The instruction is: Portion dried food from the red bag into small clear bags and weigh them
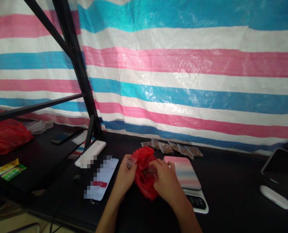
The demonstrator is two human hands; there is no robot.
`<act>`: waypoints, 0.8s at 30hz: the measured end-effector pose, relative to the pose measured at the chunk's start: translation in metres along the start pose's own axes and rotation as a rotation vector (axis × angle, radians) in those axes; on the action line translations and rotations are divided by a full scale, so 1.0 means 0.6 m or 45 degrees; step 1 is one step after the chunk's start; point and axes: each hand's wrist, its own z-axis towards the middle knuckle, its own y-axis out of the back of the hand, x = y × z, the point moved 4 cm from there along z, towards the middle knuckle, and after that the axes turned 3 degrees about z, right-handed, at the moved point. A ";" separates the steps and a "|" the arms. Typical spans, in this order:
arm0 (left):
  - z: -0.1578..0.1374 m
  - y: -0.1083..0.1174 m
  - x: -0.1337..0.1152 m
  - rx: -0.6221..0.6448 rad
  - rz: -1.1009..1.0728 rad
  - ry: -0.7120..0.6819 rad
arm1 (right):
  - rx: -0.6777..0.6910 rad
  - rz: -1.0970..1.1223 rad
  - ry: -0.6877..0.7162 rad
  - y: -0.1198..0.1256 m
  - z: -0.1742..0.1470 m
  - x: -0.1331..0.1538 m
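Note:
A crumpled red plastic bag [143, 156] lies open on the black table between my hands, with some brownish contents showing in its mouth. My left hand [124, 177] is closed at the bag's left side around a small clear plastic piece [130, 161] with a rounded rim; whether it is a cup or a pouch I cannot tell. Over the bag's opening, my right hand [167, 178] has its fingers bent and drawn together, their tips partly hidden inside. Just right of it sits a kitchen scale [184, 173] with a pink, striped platform and a dark display.
Behind the bag lie several small clear bags of brown bits [167, 148]. A phone [107, 179] and a white power bank [91, 153] are on the left, near a black metal post [82, 77]. At right are a tablet-like device [282, 168] and a white case [275, 196].

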 end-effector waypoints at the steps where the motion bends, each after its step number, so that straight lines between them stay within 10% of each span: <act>1: -0.002 -0.002 0.003 0.019 -0.017 0.029 | 0.007 -0.009 -0.003 -0.001 0.000 0.000; 10: -0.003 -0.018 0.020 0.012 -0.276 0.204 | 0.049 -0.006 0.010 -0.009 0.003 0.007; 24: -0.003 0.002 0.016 -0.031 0.063 0.056 | -0.024 0.022 -0.007 -0.001 0.002 -0.004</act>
